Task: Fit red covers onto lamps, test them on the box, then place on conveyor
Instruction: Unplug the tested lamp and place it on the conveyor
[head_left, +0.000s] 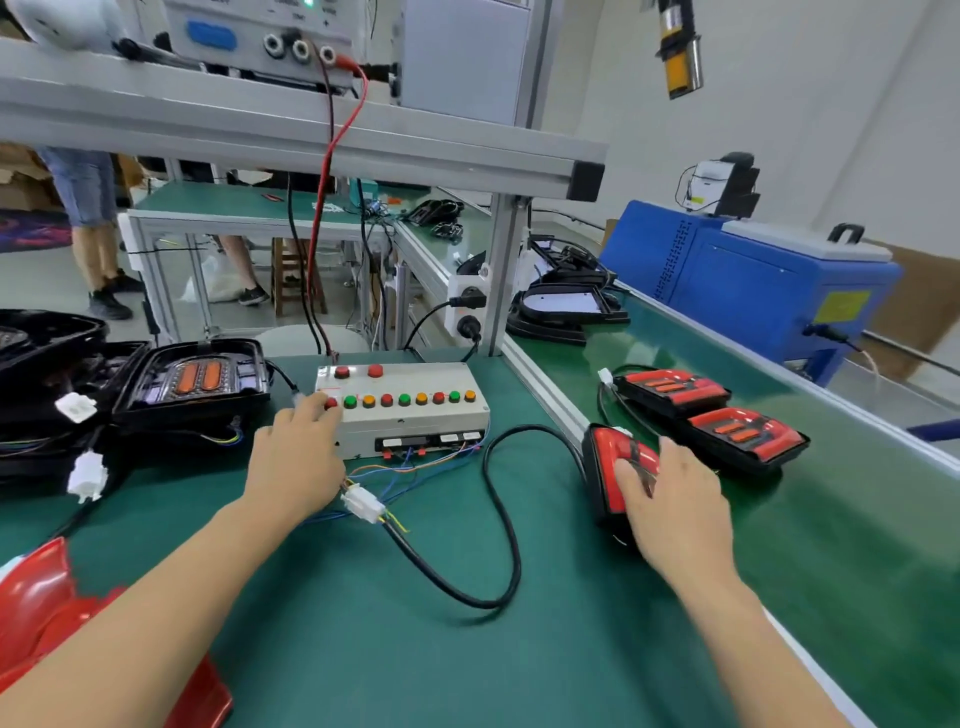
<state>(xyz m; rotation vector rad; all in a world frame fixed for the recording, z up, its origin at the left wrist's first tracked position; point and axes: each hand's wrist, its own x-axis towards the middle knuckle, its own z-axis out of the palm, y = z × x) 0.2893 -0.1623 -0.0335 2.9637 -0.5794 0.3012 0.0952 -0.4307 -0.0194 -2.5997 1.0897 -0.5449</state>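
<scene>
While the left hand (296, 457) reaches over a grey test box (402, 408), its fingertips rest at the leftmost red button in a row of red, green and orange buttons; whether it is pressing cannot be told, though the fingers look loosely bent and hold nothing. Meanwhile the right hand (675, 499) grips a lamp (615, 475) with a glossy red cover, propped on edge at the green bench's right side, beside the conveyor (857, 545). A thick black cable (506, 530) loops from the lamp to a white plug (363, 503) near the box. Two finished red lamps (711, 410) lie flat on the conveyor. The lamp looks like hard, smooth moulded plastic, light but slippery and easily scratched; holding it by its black rim seems safest. Uncovered black lamps (192, 384) sit at the left.
</scene>
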